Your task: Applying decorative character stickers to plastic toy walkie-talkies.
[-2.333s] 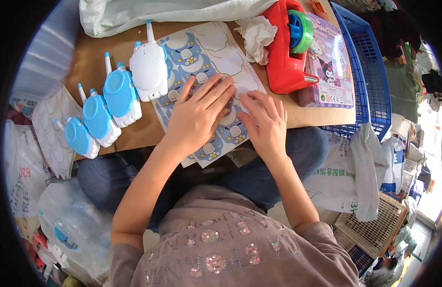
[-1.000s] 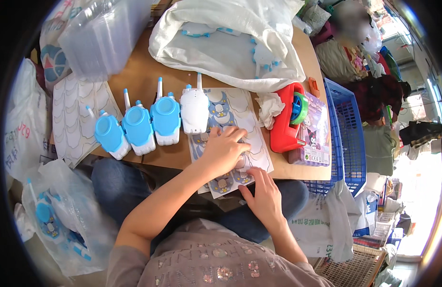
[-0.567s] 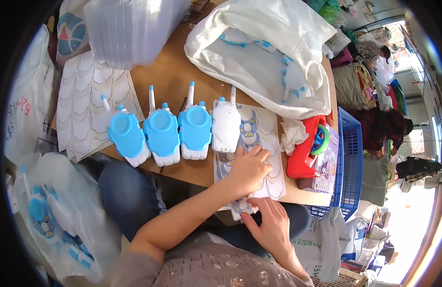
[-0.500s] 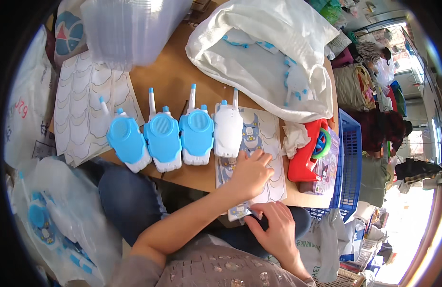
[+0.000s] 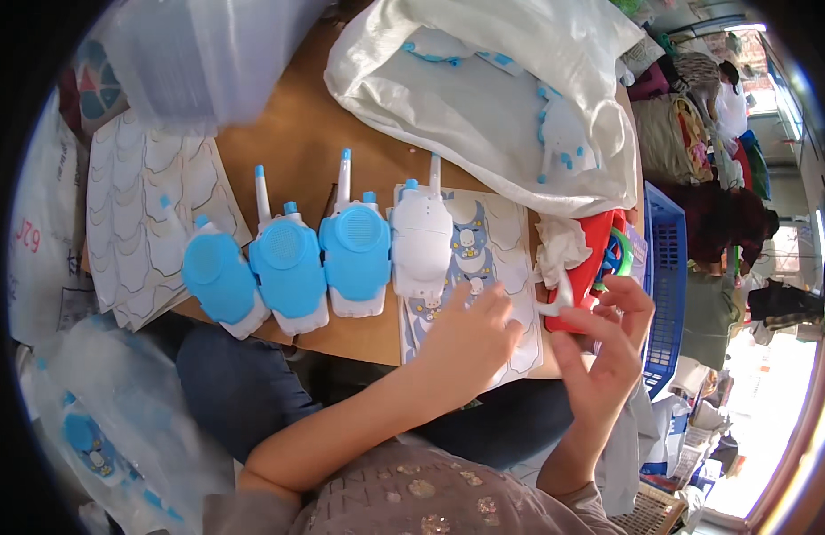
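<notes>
My left hand (image 5: 466, 348) is over the sticker sheet (image 5: 517, 267), its fingers slightly blurred and spread apart. The sheet carries printed blue-and-white character shapes. At the right edge of the table, my right hand (image 5: 609, 352) is raised, thumb and forefinger apart. A small white scrap (image 5: 564, 296) touches or lies just beyond its forefinger tip. Beside the left hand lies a white toy walkie-talkie (image 5: 422, 245), back upward, partly covering the sheet. Left of it are three blue-fronted toy walkie-talkies, the nearest one (image 5: 355, 259) with a round grille.
A large white sack (image 5: 377, 89) with blue-and-white parts lies behind. Crumpled white paper (image 5: 560, 250) rests against a red object (image 5: 600, 236), beside a blue crate (image 5: 667, 276). Blank-looking sheets (image 5: 132, 214) and stacked clear plastic (image 5: 225, 62) are at left. People stand far right.
My right hand has moved up and right, from beside a printed piece near my lap to the crumpled paper. The left hand remains over the sheet. The whole view has shifted slightly.
</notes>
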